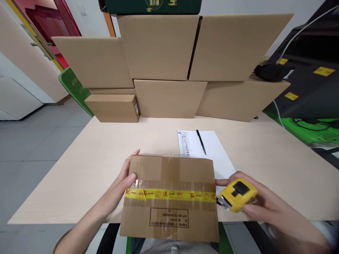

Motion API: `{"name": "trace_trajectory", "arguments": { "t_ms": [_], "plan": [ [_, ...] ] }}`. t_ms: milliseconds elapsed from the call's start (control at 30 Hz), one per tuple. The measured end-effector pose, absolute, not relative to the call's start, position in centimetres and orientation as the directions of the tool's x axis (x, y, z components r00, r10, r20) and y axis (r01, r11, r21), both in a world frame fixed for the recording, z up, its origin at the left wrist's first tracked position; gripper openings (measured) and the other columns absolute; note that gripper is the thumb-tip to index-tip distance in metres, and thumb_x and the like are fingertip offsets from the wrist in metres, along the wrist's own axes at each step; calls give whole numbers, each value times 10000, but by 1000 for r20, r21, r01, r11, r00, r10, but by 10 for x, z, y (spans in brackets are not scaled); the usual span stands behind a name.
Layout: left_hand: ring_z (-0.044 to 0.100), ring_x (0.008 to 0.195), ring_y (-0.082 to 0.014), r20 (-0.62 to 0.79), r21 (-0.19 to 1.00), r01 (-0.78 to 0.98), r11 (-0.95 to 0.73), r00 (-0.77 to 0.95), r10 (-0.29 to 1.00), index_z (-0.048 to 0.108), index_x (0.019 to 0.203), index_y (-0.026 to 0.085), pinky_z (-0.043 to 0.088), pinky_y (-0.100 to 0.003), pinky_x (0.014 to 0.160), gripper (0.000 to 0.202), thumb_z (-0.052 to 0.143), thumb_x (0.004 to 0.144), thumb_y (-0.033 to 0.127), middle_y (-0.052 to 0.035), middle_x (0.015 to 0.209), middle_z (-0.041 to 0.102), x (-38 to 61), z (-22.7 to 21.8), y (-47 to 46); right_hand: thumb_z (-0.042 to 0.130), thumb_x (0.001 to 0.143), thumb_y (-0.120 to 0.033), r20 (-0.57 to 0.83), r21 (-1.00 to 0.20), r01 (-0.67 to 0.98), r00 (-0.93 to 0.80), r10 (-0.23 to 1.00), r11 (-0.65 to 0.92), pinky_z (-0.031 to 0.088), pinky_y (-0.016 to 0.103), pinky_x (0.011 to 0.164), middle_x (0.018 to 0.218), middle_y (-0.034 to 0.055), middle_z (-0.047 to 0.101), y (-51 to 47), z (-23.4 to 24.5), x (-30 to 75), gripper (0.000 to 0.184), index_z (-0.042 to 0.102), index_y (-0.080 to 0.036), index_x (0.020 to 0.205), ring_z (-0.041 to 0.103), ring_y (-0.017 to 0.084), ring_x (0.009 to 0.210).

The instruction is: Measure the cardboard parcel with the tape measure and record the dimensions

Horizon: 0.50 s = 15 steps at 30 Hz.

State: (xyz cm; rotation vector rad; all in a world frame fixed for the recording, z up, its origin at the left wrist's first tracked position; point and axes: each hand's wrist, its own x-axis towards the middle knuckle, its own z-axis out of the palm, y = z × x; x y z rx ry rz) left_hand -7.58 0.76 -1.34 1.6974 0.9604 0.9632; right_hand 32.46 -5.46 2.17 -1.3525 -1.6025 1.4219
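Steadying the taped carton (pixel 169 176) over the near edge of the table (pixel 66 190), pinching its left side with the left hand (pixel 120 184); clasping the yellow tape measure (pixel 239 194) in the right hand (pixel 267 201), beside the carton's right side; ideally keeping both still and square.

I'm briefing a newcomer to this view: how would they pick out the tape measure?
Start at the pale table and find the taped cardboard box at its near edge. Right of that box, the right hand holds the tape measure. It is the chunky yellow case with a black patch and silvery end, unlike the flat yellow tape across the box.
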Motion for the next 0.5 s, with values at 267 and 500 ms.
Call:
{"name": "trace_trajectory", "arguments": {
  "t_ms": [267,500],
  "plan": [
    [466,1347,-372,645,714,34,-699,356,676,382,1451,319,456,-565,1085,815,755,754,518,-126,1419,435,-56,-16,46,800,775,-420,292,-938,253,218,931,235,579,322,658,1112,27,642,-20,67,328,410,656,-434,1158,657,238,880],
    [434,1409,-399,601,758,-30,-652,420,680,93,1592,320,406,-608,1125,1181,828,687,505,-195,1555,295,-52,-82,57,660,950,-363,310,-619,477,-581,752,624,513,345,945,1296,20,668,48,107,229,386,582,-345,1328,656,225,1109]
  ]
}}
